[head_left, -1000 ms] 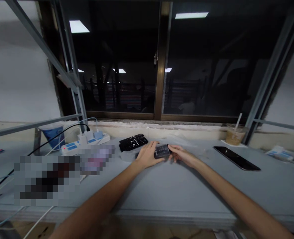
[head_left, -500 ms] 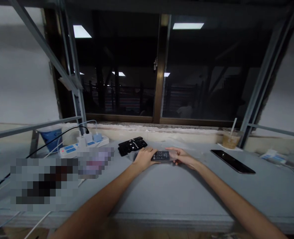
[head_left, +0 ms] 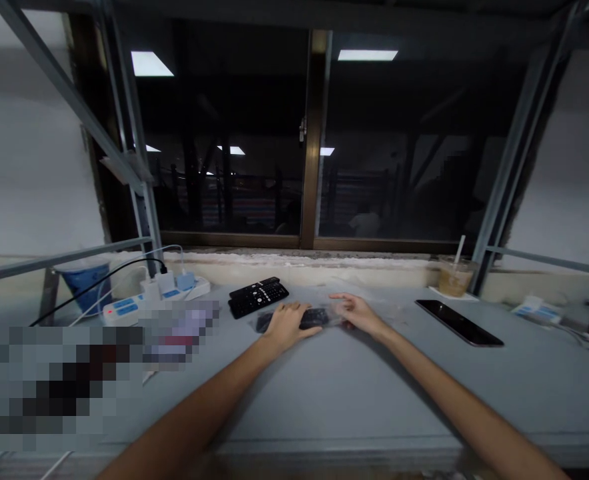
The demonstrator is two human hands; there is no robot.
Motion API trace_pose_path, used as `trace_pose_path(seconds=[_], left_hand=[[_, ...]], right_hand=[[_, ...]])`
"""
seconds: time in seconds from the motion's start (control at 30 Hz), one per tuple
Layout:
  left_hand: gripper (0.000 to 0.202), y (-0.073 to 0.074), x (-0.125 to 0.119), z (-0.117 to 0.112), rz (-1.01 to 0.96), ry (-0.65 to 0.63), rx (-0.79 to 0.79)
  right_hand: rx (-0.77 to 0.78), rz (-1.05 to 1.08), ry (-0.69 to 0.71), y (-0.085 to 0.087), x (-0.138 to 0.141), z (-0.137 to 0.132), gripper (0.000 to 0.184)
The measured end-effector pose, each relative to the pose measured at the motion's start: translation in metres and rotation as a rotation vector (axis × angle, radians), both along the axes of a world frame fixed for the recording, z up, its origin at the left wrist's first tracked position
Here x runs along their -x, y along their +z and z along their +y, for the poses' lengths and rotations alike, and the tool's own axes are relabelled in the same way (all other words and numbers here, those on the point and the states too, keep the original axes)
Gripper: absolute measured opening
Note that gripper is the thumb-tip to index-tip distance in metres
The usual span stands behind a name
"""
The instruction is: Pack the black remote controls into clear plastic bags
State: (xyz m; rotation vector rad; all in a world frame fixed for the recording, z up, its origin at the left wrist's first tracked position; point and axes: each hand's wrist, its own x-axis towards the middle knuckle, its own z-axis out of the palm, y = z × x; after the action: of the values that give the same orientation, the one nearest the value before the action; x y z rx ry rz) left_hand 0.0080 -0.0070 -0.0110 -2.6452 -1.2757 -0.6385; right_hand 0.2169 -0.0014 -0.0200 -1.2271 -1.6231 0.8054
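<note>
A small dark remote-like device [head_left: 316,318] in a clear plastic bag lies flat on the grey table [head_left: 334,387]. My left hand [head_left: 285,325] rests on its left end with the fingers curled over it. Just to the device's right, my right hand [head_left: 357,311] hovers with its fingers apart and holds nothing. Two black remotes [head_left: 257,296] lie side by side just beyond my left hand.
A white power strip [head_left: 139,301] with plugs and cables sits at the left, by a blue-and-white bag [head_left: 82,283]. A black phone [head_left: 458,322] lies at the right, an iced drink with a straw [head_left: 454,275] behind it. A dark window backs the table.
The device, held up between both hands before, has come down flat on the table. My right hand has let go and opened. My left hand stays on it.
</note>
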Motion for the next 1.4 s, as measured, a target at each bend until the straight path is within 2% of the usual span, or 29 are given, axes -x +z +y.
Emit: trace_pose_path(seconds=[0.1, 0.17, 0.23, 0.33, 0.43, 0.57, 0.67, 0.8, 0.9, 1.2, 1.4], left_hand=[[0.047, -0.003, 0.000, 0.000, -0.039, 0.005, 0.051], [0.043, -0.006, 0.000, 0.000, -0.075, 0.022, 0.085], [0.041, -0.009, -0.001, 0.000, -0.121, 0.052, 0.104], [0.043, -0.010, -0.002, 0.002, -0.199, 0.071, 0.092], [0.038, -0.004, 0.000, 0.005, -0.273, 0.111, 0.041], [0.032, 0.007, 0.016, 0.016, -0.220, 0.319, -0.059], [0.042, 0.008, 0.031, 0.025, -0.137, 0.529, 0.003], [0.055, 0.001, 0.042, 0.033, -0.096, 0.652, 0.129], [0.056, -0.002, 0.043, 0.034, -0.067, 0.665, 0.194], [0.042, 0.006, 0.040, 0.030, -0.005, 0.581, 0.111], [0.045, 0.008, 0.042, 0.034, -0.029, 0.502, 0.099]], right_hand=[[-0.106, -0.072, -0.051, -0.004, -0.014, 0.008, 0.035], [-0.230, -0.232, -0.162, -0.002, -0.024, 0.010, 0.031], [-0.302, -0.432, -0.330, 0.000, -0.033, 0.009, 0.031], [-0.284, -0.644, -0.510, 0.003, -0.043, 0.006, 0.033], [-0.184, -0.773, -0.531, 0.003, -0.047, 0.003, 0.035], [-0.117, -0.815, -0.554, 0.002, -0.048, 0.000, 0.030], [-0.099, -0.821, -0.573, 0.002, -0.048, -0.001, 0.026], [-0.080, -0.818, -0.587, 0.004, -0.045, -0.003, 0.026], [-0.081, -0.815, -0.583, 0.004, -0.044, -0.003, 0.026], [-0.090, -0.799, -0.539, 0.000, -0.041, 0.001, 0.025], [-0.141, -0.741, -0.622, 0.003, -0.041, -0.001, 0.028]])
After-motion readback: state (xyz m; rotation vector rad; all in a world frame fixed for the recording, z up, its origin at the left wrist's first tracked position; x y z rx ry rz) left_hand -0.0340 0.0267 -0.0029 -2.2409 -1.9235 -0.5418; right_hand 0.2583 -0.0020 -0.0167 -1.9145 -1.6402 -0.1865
